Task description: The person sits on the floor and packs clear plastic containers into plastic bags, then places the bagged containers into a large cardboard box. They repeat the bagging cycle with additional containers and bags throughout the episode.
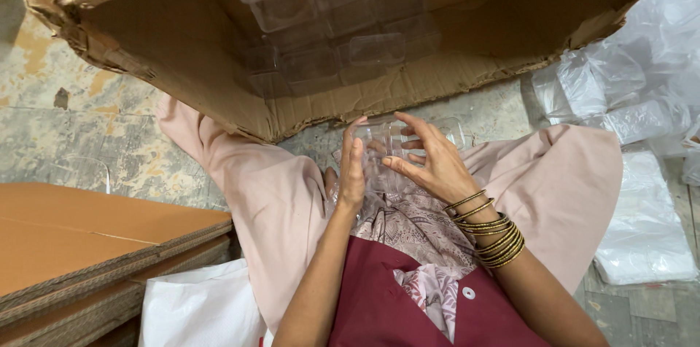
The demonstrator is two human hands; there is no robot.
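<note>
Holding a clear tub (386, 144) over the lap just in front of the open carton (219, 77), left hand (352, 176) bracing its side flat-palmed, right hand (430, 161) pinching its rim with curled fingers, probably keeping thin plastic steady near the tubs (328, 26) stacked inside.

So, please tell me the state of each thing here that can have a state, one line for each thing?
Cardboard box: open, tipped on its side, clear containers stacked inside.
Clear plastic container: held between both hands, above the lap.
Left hand: gripping the container's left side.
Right hand: fingers spread on the container.
Flat cardboard sheets: stacked, folded flat.
Plastic bags: lying on the floor, crumpled.
</note>
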